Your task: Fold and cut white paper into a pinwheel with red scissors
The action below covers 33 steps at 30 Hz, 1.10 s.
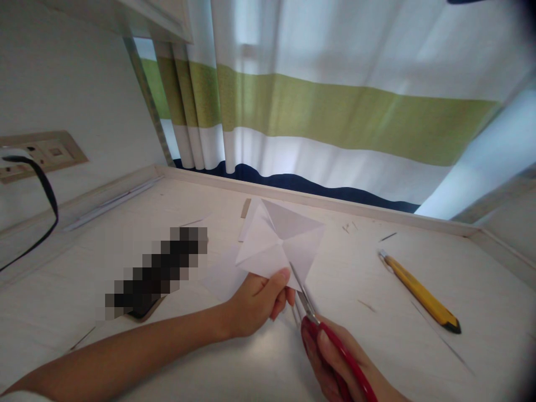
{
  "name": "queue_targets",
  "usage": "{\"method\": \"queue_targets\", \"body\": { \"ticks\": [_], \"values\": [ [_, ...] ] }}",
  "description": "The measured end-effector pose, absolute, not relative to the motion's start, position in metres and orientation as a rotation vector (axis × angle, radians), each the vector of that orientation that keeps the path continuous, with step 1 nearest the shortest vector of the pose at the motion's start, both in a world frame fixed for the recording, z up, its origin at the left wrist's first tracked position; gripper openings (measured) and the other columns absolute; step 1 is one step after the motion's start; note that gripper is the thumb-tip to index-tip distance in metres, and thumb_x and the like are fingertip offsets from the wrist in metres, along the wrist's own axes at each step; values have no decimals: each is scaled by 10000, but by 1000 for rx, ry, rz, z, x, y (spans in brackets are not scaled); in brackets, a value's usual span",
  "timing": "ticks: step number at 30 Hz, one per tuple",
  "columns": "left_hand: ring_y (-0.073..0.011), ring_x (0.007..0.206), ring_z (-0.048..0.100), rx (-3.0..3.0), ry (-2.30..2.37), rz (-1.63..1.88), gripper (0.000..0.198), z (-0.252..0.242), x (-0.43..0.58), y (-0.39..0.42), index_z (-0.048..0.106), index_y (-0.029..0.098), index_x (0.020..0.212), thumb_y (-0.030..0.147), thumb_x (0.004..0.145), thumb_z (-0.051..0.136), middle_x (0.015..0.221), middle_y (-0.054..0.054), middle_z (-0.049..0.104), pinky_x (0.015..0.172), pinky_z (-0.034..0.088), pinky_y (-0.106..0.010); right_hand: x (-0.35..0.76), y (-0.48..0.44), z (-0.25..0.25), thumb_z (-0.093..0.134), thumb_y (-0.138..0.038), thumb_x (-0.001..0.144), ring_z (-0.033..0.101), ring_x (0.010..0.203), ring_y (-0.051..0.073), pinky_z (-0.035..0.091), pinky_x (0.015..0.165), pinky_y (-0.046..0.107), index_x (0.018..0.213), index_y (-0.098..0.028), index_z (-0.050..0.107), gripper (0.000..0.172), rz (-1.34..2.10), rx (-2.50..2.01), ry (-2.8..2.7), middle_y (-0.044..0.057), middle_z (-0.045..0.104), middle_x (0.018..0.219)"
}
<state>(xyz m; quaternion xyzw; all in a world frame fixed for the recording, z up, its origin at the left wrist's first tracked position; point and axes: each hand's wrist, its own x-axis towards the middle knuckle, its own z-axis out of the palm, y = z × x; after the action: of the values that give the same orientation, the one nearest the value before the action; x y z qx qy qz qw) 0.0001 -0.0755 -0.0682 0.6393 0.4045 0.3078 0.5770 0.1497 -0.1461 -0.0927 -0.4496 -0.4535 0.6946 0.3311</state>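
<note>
A square of white paper (262, 240), creased along its diagonals, is pinched at its near edge by my left hand (262, 293), thumb on top. My right hand (345, 357) is wrapped round the red handles of a pair of scissors (307, 307). The scissors' blades reach the paper's near right edge, just right of my left thumb, and one blade lies over the sheet along a crease. How far the cut runs I cannot make out. Under and behind the square, more white paper (224, 271) lies on the table.
A yellow utility knife (422, 293) lies on the white table (419, 357) at the right, near thin dark slivers. A blurred-out dark phone-like object (144, 307) lies at the left. A black cable (52, 201) hangs from the wall socket (62, 151). A raised rim (293, 195) edges the table before the curtain.
</note>
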Motion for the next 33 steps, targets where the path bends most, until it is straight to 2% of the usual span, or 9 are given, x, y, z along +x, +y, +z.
{"method": "queue_targets", "body": {
  "ticks": [9,19,25,33],
  "values": [
    [-101,432,388,1487,950,735,461,-69,0,-76,459,164,491,414,815,247,370,41,367,560,369,-226,152,-148,-95,422,-583,724,234,336,9,191,325,151,666,-182,383,407,1820,-1201,-1205,-99,284,486],
    [-101,441,395,1491,945,724,474,-67,0,-77,444,172,472,456,802,256,368,40,368,577,378,-225,153,-146,-94,394,-603,725,219,344,22,157,317,158,700,-184,387,420,1799,-1192,-1289,-103,249,463],
    [-99,444,392,1452,934,729,476,-68,-1,-77,445,170,477,480,795,277,374,42,367,555,369,-220,154,-143,-88,355,-588,755,254,359,30,218,348,175,798,-156,425,440,1707,-1233,-1446,-74,351,507],
    [-95,436,384,1466,928,734,462,-70,-1,-77,453,164,488,452,805,278,374,43,366,552,363,-215,155,-141,-84,384,-576,750,252,363,39,234,372,182,833,-157,451,432,1727,-1202,-1456,-80,348,491]
  ]
}}
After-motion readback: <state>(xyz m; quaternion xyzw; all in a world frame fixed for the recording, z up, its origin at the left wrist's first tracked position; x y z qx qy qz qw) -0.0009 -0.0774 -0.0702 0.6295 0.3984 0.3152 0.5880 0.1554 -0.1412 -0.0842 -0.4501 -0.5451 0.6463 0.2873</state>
